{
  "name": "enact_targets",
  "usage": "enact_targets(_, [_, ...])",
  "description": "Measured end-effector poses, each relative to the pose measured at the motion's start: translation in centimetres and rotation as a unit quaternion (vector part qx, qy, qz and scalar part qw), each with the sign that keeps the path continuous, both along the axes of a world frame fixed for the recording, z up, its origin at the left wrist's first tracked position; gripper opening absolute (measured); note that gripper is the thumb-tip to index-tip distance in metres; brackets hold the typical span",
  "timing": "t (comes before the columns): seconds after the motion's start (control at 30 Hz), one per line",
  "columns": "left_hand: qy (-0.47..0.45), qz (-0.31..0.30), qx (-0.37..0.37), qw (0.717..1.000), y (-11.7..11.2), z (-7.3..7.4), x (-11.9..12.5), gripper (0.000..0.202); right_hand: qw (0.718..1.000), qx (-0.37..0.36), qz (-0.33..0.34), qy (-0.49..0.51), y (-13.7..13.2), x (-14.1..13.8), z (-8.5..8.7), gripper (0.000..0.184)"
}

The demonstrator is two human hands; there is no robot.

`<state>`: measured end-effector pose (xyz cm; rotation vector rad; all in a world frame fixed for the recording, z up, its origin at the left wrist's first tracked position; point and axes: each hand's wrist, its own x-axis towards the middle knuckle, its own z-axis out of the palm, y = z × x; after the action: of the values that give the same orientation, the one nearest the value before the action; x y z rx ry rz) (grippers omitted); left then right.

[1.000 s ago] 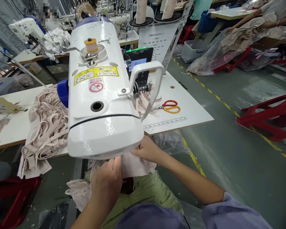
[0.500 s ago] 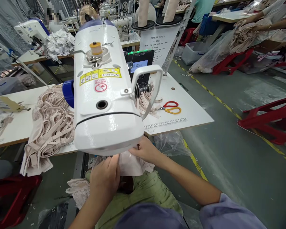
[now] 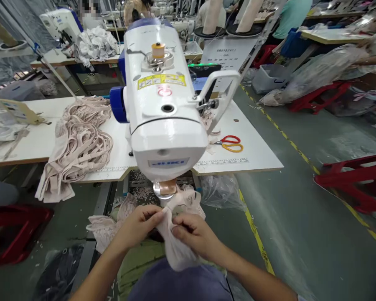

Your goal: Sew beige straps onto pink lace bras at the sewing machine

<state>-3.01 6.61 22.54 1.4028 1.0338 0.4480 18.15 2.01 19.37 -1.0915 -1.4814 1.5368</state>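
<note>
A pale pink bra [image 3: 177,251] is bunched between my two hands, close in front of the sewing machine [image 3: 169,138]. My left hand [image 3: 146,223] pinches its upper left edge between thumb and fingers. On the other side my right hand [image 3: 196,234] grips the fabric with bent fingers. The upper part of the bra reaches up beside the machine's needle area, where a copper-coloured plate [image 3: 168,187] shows; whether it touches there I cannot tell. More lace fabric [image 3: 103,230] hangs to the left of my left hand.
A heap of pink strapped bras [image 3: 81,142] hangs over the table's left front edge. Scissors [image 3: 232,143] with red and yellow handles lie right of the machine. Red stools [image 3: 357,179] stand on both sides. A plastic bag [image 3: 221,192] hangs below the table.
Both hands have come down and back from under the machine head, drawing the bra toward me. More of the fabric is now visible. The view has shifted, showing the machine's front.
</note>
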Motion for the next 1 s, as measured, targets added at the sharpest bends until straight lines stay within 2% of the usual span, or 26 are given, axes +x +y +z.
enact_targets(0.1, [0.002,0.109,-0.022,0.994,-1.4,0.7,-1.8,0.037,0.989,-0.061,0.027,0.128,-0.8,-3.1,0.1,0.035])
enact_targets(0.17, [0.023,0.145,-0.015,0.989,-2.0,1.7,-3.4,0.036,0.967,-0.113,0.054,0.222,0.2,-5.4,-0.3,0.05])
enact_targets(0.2, [0.041,0.146,-0.004,0.988,-2.1,2.1,-4.1,0.035,0.951,-0.15,0.055,0.267,0.8,-6.5,-0.7,0.056])
enact_targets(0.27, [0.082,0.114,0.027,0.99,-2.1,2.5,-5.1,0.035,0.916,-0.236,0.012,0.323,2.3,-8.3,-1.6,0.053])
enact_targets(0.33, [0.132,0.082,0.074,0.985,-2.0,1.8,-5.7,0.034,0.9,-0.282,-0.066,0.326,3.3,-9.3,-2.9,0.041])
enact_targets(0.37, [0.163,0.093,0.107,0.976,-1.9,1.1,-5.8,0.032,0.904,-0.276,-0.103,0.311,3.5,-9.4,-3.7,0.037])
enact_targets(0.43, [0.207,0.173,0.159,0.95,-1.9,-0.9,-5.6,0.029,0.926,-0.217,-0.163,0.264,3.4,-9.3,-5.2,0.033])
enact_targets(0.5, [0.208,0.245,0.161,0.933,-2.2,-3.2,-4.8,0.03,0.954,-0.13,-0.192,0.19,2.8,-8.8,-6.5,0.03])
enact_targets(0.53, [0.189,0.251,0.141,0.939,-2.3,-4.2,-4.3,0.032,0.968,-0.079,-0.192,0.139,2.4,-8.6,-7.1,0.027])
enact_targets(0.6, [0.141,0.224,0.098,0.959,-2.6,-6.0,-3.1,0.036,0.986,0.03,-0.163,0.031,1.6,-8.1,-8.0,0.016])
enact_targets(0.67, [0.106,0.214,0.077,0.968,-2.8,-7.1,-2.0,0.037,0.984,0.127,-0.113,-0.052,1.0,-7.5,-8.6,0.01])
enact_targets(0.77, [0.084,0.247,0.08,0.962,-3.0,-7.3,-1.0,0.036,0.977,0.184,-0.058,-0.088,0.6,-6.2,-8.7,0.011])
enact_targets(0.83, [0.08,0.248,0.086,0.962,-3.2,-6.6,-0.7,0.035,0.977,0.181,-0.072,-0.089,0.8,-5.3,-8.3,0.015])
enact_targets(0.9, [0.072,0.223,0.087,0.968,-3.4,-5.6,-0.4,0.034,0.972,0.184,-0.096,-0.107,1.3,-4.4,-7.5,0.023])
enact_targets(1.0, [0.065,0.204,0.074,0.974,-3.6,-4.5,0.0,0.035,0.965,0.203,-0.079,-0.147,2.2,-3.7,-5.8,0.034])
